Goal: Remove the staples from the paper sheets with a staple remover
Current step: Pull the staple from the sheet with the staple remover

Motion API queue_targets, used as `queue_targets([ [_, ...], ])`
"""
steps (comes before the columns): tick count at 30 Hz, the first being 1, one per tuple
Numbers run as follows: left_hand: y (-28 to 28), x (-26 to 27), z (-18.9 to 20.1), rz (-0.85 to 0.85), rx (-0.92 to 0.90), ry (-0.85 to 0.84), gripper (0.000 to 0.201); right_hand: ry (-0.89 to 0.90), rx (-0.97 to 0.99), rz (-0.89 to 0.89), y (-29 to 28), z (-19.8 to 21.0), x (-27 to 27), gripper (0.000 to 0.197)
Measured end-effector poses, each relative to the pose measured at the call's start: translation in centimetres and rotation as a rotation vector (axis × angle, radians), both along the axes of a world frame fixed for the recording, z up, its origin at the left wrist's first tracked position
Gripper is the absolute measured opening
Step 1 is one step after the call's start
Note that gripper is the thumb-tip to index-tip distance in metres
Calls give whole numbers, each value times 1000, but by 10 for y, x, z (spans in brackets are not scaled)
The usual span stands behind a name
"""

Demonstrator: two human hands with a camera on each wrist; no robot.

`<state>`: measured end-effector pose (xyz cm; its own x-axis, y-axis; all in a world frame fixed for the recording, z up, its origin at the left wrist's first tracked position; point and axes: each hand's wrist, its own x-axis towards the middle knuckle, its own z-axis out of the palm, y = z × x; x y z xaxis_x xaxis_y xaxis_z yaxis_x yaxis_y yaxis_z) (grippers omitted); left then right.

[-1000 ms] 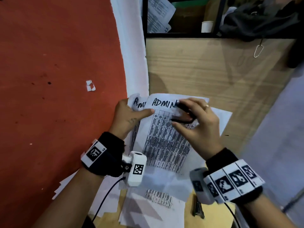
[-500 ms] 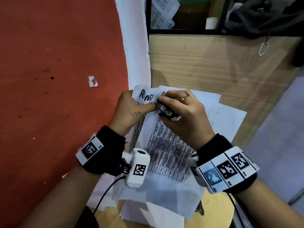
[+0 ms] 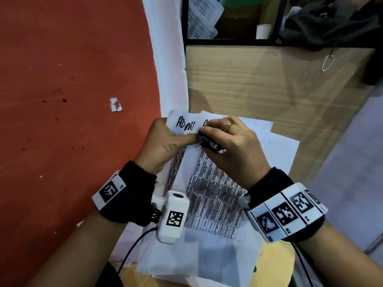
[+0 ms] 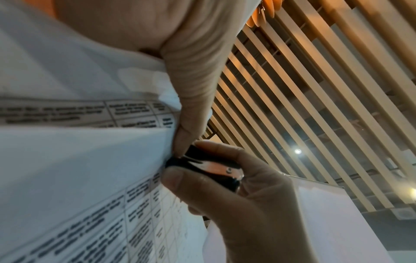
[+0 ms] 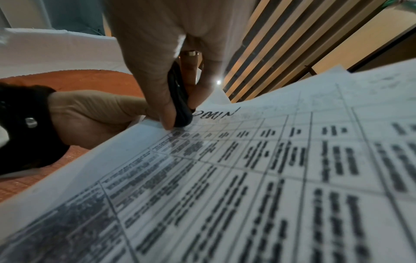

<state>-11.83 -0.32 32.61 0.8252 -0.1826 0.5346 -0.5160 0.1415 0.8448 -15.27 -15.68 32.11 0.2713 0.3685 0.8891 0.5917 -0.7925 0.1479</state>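
Observation:
Stapled paper sheets (image 3: 211, 195) printed with a table and handwritten "ADMIN" are lifted off the surface. My left hand (image 3: 165, 143) pinches their top left corner, thumb on top (image 4: 191, 106). My right hand (image 3: 230, 146) grips a black staple remover (image 3: 209, 142) with a metal side (image 4: 209, 167), its jaws pressed at the top edge of the sheets beside the left thumb (image 5: 180, 106). The staple itself is hidden under the fingers and the tool.
More loose white sheets (image 3: 279, 146) lie under the held ones on a wooden surface (image 3: 269, 83). A red floor (image 3: 62, 100) with a paper scrap (image 3: 115, 104) is on the left. A shelf with papers (image 3: 203, 15) and a dark cloth (image 3: 327, 23) is behind.
My right hand has carried the staple remover left to the sheets' top left corner beside my left thumb. The corner is now folded up and partly covers the handwriting.

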Motion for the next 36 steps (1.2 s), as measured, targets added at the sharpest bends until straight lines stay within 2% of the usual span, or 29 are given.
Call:
queue_targets([
  [4,2,3,-1,-21,7,7,29,-8,12,7,0,-2,3,21],
  [11,6,7,-2,-71,10,43,19,19,45,30,1,-2,8,21],
  [13,7,9,-2,-96,10,68,26,64,81,60,1,-1,8,23],
  [17,9,10,-3,-129,0,99,14,224,229,167,-4,0,3,29],
  [18,10,11,-3,-146,-7,99,18,252,264,191,-4,1,1,30],
  [21,11,16,-5,-151,-32,110,51,292,325,234,-5,4,-2,33],
  [22,11,16,-5,-138,-29,111,55,305,336,246,-6,5,-2,33],
  [25,6,19,-9,-112,-47,103,27,342,368,263,-8,7,0,34],
  [29,-2,20,-17,-37,-113,57,32,345,392,256,-11,1,6,34],
  [32,-12,18,-20,37,-74,-38,15,332,440,237,-11,-4,10,32],
  [36,-15,28,-28,230,-121,-88,14,224,451,143,-14,-12,16,28],
])
